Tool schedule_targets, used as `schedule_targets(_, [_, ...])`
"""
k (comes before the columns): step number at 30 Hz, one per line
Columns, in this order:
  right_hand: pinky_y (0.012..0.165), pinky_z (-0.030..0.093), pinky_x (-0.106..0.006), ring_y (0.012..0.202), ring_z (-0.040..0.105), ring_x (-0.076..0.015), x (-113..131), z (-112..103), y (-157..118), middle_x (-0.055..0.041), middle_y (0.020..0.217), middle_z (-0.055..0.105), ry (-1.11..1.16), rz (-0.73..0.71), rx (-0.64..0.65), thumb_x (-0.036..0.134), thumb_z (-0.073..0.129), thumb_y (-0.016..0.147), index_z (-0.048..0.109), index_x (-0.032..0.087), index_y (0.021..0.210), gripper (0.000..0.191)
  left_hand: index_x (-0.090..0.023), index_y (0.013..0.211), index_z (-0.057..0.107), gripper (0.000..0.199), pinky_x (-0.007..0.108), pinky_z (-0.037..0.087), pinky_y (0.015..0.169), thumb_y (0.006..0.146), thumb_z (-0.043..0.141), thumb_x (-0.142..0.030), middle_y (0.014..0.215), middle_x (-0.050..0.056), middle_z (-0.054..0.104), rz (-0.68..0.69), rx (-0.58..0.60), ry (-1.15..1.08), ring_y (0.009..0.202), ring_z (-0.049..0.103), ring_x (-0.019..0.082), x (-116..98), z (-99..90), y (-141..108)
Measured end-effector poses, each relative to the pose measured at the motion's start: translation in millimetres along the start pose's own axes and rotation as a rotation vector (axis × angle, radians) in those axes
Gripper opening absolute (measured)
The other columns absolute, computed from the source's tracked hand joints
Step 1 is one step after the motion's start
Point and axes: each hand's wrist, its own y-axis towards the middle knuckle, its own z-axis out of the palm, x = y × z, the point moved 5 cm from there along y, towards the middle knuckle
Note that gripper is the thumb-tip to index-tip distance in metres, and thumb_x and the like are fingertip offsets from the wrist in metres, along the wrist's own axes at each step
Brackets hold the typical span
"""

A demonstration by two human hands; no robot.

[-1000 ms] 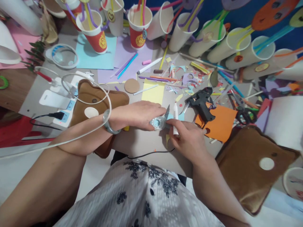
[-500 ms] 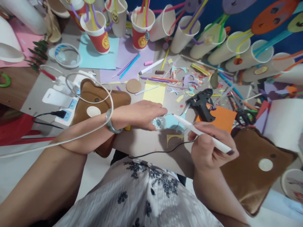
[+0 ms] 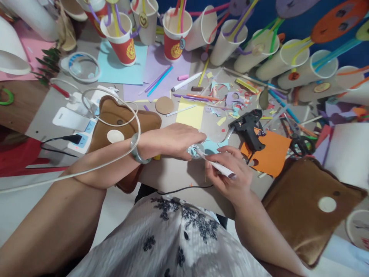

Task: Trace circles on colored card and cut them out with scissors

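Observation:
My left hand [image 3: 179,141] lies low over the table, thumb and fingers closed around a small round white disc with holes along its rim [image 3: 195,151]. Light blue paper [image 3: 215,145] shows under and beside the disc. In my right hand [image 3: 232,171] is a white marker [image 3: 220,168], gripped like a pen. Its tip end meets the disc, though the exact contact point is too small to make out. Just beyond the right hand, a black glue gun [image 3: 248,129] lies on its side near orange paper [image 3: 268,152].
Paper cups [image 3: 227,42] with coloured straws line the back. Paper scraps [image 3: 230,96], yellow paper [image 3: 190,111] and black scissors [image 3: 301,144] lie around the middle. Brown cushion-like pouches [image 3: 311,207] flank my arms. A white cable [image 3: 86,172] crosses my left forearm, near a power strip [image 3: 83,140].
My right hand has moved left and brought the marker's tip end to the disc. My left hand has stayed nearly still.

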Motion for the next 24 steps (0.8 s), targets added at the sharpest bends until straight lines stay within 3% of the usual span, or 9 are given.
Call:
schedule_targets(5, [0.087,0.055,-0.045,0.065,0.067,-0.0182,-1.5,8.5,-2.5,-0.0012,0.078,0.077,-0.07,-0.019,0.098,0.021,0.062,0.094,0.068,0.026,0.099,0.01,-0.019,0.105,0.059,0.024,0.032,0.037,0.071,0.088,0.061,-0.037,0.101,0.009,0.07,-0.007,0.015,0.002,0.092,0.063,0.024,-0.1,-1.1,-0.6])
schedule_targets(16, [0.091,0.046,-0.042,0.068,0.066,-0.0173,9.0,12.9,0.7,-0.0003,0.082,0.075,-0.183,-0.174,0.151,0.008,0.057,0.087,0.062,0.024,0.103,0.022,-0.018,0.107,0.06,0.026,0.033,0.036,0.07,0.085,0.063,-0.031,0.102,0.01,0.071,-0.045,0.05,0.028,0.092,0.063,0.025,-1.4,-0.9,0.4])
schedule_targets(24, [0.093,0.043,-0.041,0.07,0.065,-0.0188,19.3,14.3,8.6,-0.0023,0.08,0.073,-0.298,-0.179,0.184,0.015,0.055,0.092,0.06,0.022,0.093,0.008,-0.017,0.11,0.061,0.027,0.033,0.035,0.068,0.084,0.064,-0.025,0.103,0.011,0.072,-0.066,0.064,0.051,0.092,0.064,0.026,-5.9,-5.4,-2.5])
